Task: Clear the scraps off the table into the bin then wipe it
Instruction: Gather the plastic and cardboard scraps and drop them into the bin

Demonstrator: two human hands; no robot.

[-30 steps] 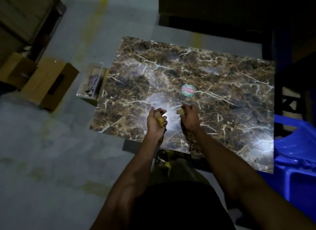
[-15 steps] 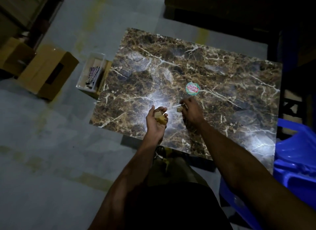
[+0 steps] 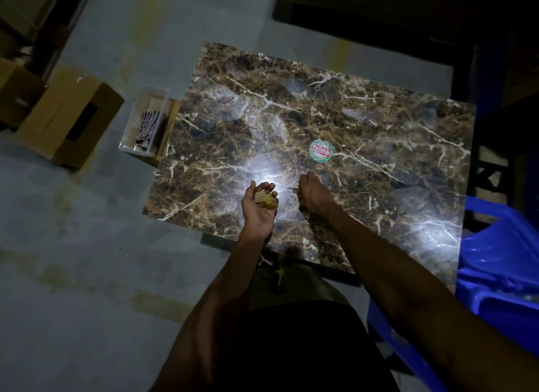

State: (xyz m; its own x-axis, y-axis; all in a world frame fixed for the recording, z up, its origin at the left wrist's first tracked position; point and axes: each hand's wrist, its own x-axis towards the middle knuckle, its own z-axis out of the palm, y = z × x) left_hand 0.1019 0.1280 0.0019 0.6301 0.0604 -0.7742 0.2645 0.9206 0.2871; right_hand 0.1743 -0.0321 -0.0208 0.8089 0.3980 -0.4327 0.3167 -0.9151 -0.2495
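Step in hand: scrap collection, wipe not yet begun. Left hand (image 3: 259, 208) palm up, grip half-curled round tan scraps (image 3: 264, 200), just left of glare spot on bench (image 3: 379, 123). Right hand (image 3: 313, 193) just right of glare spot, grip narrow, pinching small scrap (image 3: 293, 190). Next move, judged: transfer pinched scrap to left palm, locate bin; bin not identifiable.

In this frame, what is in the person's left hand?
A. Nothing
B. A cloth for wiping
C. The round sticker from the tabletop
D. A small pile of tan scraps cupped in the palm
D: the left hand is turned palm up over the marbled table, its fingers curled round a few tan scraps; the round sticker lies on the tabletop.
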